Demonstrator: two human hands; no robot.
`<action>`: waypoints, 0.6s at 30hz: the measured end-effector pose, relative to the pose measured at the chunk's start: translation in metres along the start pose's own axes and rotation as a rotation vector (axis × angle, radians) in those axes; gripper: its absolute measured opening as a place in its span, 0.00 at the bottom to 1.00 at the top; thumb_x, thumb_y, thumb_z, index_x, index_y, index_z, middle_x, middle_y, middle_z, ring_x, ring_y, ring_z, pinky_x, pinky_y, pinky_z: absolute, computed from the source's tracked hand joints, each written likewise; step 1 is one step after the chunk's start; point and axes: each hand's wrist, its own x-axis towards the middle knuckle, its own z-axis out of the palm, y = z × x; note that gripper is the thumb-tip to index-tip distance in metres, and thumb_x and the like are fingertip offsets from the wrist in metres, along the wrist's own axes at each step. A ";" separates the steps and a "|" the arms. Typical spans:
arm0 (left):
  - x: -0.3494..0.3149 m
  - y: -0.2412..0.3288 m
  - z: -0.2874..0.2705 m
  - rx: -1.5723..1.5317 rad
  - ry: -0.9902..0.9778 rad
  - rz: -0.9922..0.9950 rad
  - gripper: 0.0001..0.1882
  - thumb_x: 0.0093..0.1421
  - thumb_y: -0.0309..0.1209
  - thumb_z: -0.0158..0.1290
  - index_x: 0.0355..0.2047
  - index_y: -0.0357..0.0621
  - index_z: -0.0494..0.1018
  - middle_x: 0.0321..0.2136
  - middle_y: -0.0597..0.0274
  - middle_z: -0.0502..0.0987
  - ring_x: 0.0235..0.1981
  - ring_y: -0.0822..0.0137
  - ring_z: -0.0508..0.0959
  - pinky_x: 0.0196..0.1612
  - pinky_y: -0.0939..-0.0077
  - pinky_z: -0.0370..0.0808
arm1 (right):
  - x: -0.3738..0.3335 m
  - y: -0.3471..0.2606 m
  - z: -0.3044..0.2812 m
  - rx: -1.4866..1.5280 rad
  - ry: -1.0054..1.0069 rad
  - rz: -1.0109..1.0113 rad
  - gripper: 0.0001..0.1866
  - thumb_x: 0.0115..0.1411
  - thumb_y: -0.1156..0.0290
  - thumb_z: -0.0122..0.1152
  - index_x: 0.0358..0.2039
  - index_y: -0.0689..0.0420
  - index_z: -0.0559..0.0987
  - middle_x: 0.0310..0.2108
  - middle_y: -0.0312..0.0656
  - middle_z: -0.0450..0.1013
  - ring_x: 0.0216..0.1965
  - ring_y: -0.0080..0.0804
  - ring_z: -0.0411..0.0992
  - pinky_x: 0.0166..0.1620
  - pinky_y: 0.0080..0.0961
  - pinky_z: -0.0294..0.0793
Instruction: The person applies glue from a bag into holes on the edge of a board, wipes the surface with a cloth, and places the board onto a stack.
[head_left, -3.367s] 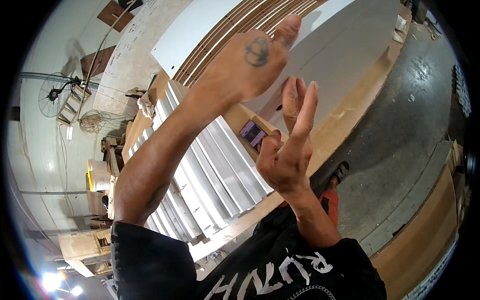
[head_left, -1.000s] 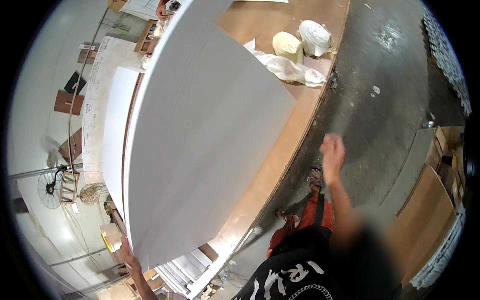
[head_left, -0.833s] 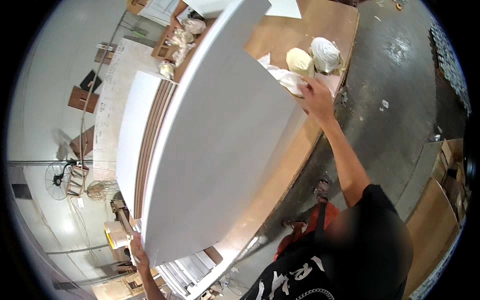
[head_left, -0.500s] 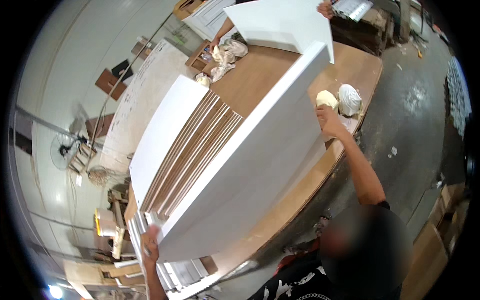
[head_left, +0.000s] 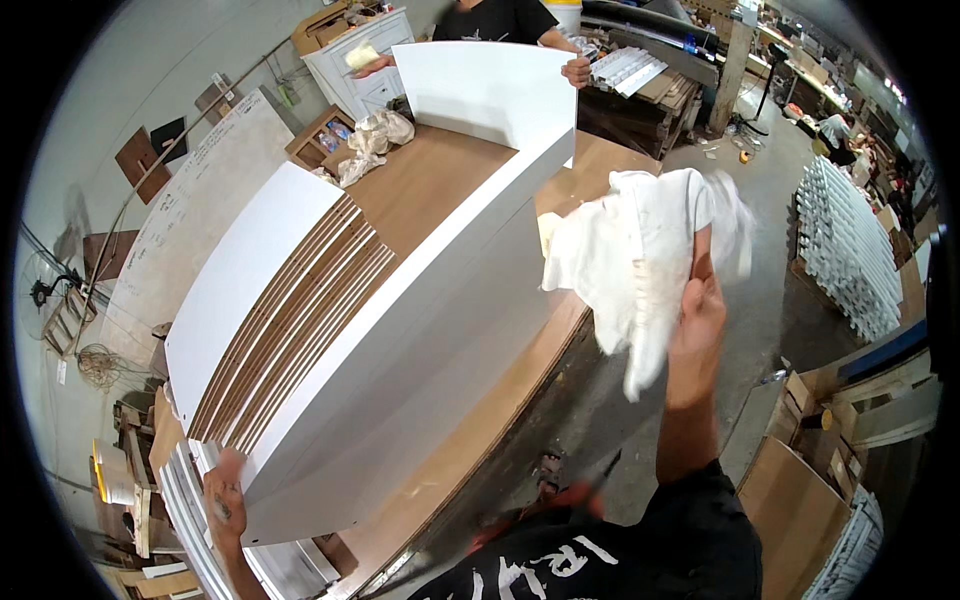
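A long white panel (head_left: 420,370) stands on edge across the workbench, tilted in my view. At its near left end my left hand (head_left: 225,500) is closed on the corner, the thumb slightly blurred. My right hand (head_left: 700,310) is raised at the right, gripping a bunched white cloth (head_left: 635,255) that hangs down from the fingers. Part of a pale yellow pad (head_left: 548,230) shows between the cloth and the panel. Left of the panel lies a stack of white panels (head_left: 260,290) with brown edges.
Across the workbench (head_left: 450,175), a co-worker holds up another white panel (head_left: 485,90) with one hand (head_left: 577,71) and a pale yellow pad (head_left: 362,56) in the other. Crumpled cloths (head_left: 375,140) lie by a wooden box (head_left: 318,140). Bundled white strips (head_left: 850,245) stand at right.
My right hand has left the pale yellow pad on the bench and come up holding the white cloth. The co-worker has lifted a yellow pad. My view has shifted; my left hand stays at the panel's end.
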 end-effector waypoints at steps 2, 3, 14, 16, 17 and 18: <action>0.006 0.014 -0.003 -0.095 -0.014 0.033 0.22 0.63 0.41 0.38 0.41 0.32 0.70 0.34 0.43 0.70 0.39 0.45 0.70 0.43 0.58 0.67 | -0.004 -0.018 0.042 -0.079 0.048 0.085 0.48 0.53 0.72 0.67 0.68 0.59 0.48 0.63 0.49 0.59 0.61 0.39 0.62 0.61 0.34 0.64; 0.005 0.022 -0.003 -0.134 0.032 0.070 0.22 0.63 0.41 0.37 0.41 0.32 0.70 0.34 0.43 0.70 0.38 0.45 0.70 0.43 0.58 0.66 | -0.006 -0.023 0.060 -0.178 0.026 0.129 0.47 0.53 0.73 0.67 0.68 0.60 0.49 0.62 0.49 0.60 0.60 0.38 0.63 0.60 0.33 0.65; 0.028 0.038 -0.057 -0.271 -0.475 0.239 0.25 0.69 0.47 0.33 0.44 0.34 0.67 0.25 0.40 0.72 0.30 0.40 0.72 0.34 0.52 0.66 | -0.139 -0.009 0.197 -1.018 -0.009 -0.145 0.43 0.52 0.81 0.63 0.64 0.69 0.50 0.60 0.55 0.58 0.60 0.41 0.62 0.59 0.36 0.65; 0.019 -0.019 -0.052 -0.181 -0.464 0.311 0.32 0.69 0.53 0.31 0.55 0.35 0.62 0.24 0.40 0.72 0.29 0.44 0.75 0.35 0.56 0.68 | -0.185 0.002 0.232 -1.072 0.018 -0.109 0.46 0.51 0.81 0.62 0.66 0.67 0.46 0.63 0.55 0.55 0.61 0.41 0.61 0.60 0.37 0.63; 0.020 -0.029 -0.055 -0.182 -0.541 0.280 0.34 0.68 0.54 0.32 0.58 0.34 0.60 0.27 0.38 0.74 0.34 0.45 0.77 0.39 0.58 0.70 | -0.219 0.024 0.238 -1.060 0.069 -0.285 0.46 0.55 0.74 0.59 0.67 0.65 0.44 0.64 0.58 0.52 0.62 0.48 0.60 0.60 0.40 0.63; 0.021 -0.040 -0.051 -0.373 -0.488 0.502 0.36 0.68 0.55 0.33 0.62 0.34 0.56 0.43 0.34 0.74 0.48 0.47 0.75 0.51 0.61 0.69 | -0.233 0.030 0.258 -0.905 0.044 -0.298 0.44 0.57 0.71 0.57 0.68 0.62 0.44 0.62 0.61 0.55 0.60 0.52 0.60 0.59 0.43 0.65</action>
